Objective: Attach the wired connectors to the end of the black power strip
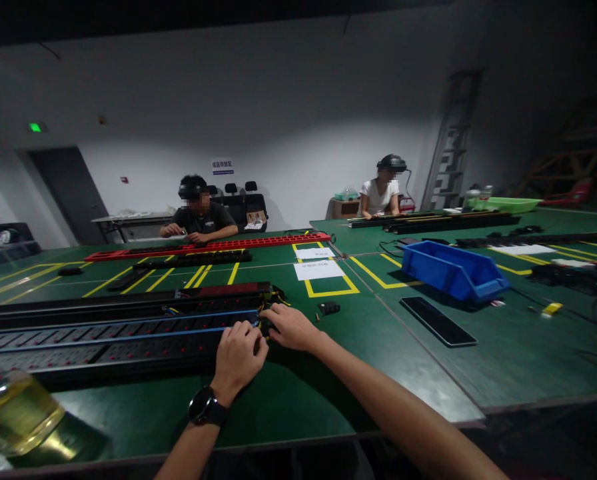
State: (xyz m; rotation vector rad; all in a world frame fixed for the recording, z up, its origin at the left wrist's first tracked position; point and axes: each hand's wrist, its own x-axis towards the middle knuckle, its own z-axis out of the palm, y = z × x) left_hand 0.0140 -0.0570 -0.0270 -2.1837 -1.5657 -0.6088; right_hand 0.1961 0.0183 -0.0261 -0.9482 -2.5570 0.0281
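"Hands first: how are they sitting?"

"Close together, at the right-hand end of a long black strip [151, 355]. Left hand [239, 355] is lying on the near side, back up, fingers bent; right hand [289, 325] is reaching in from the right, fingers bent over the same end. Fingertips are partly hiding, so I cannot tell whether either hand is gripping anything."

"And the strip itself?"

"It is lying lengthwise on the near left of the green table [393, 363], running out of view at the left. Red dots and blue lines are showing along it. Loose wires [277, 293] are sticking out just beyond the fingers."

"Close by?"

"A small black part [329, 308] is lying just beyond the right hand, a tiny brass-coloured piece [317, 318] beside it. A dark watch [206, 405] is circling the left wrist."

"Farther right?"

"Phone [438, 321] is lying flat; a blue bin [453, 270] is standing just behind it. A white paper sheet [319, 269] is lying within yellow markings [333, 293], beyond the black part."

"Near left corner?"

"A clear container [21, 413] is holding yellowish liquid, partly cut off."

"People?"

"Across the table, one person in a dark shirt [213, 221] is sitting behind a red strip [208, 247]; another, in a white shirt [380, 195], is sitting behind dark bars [428, 224]."
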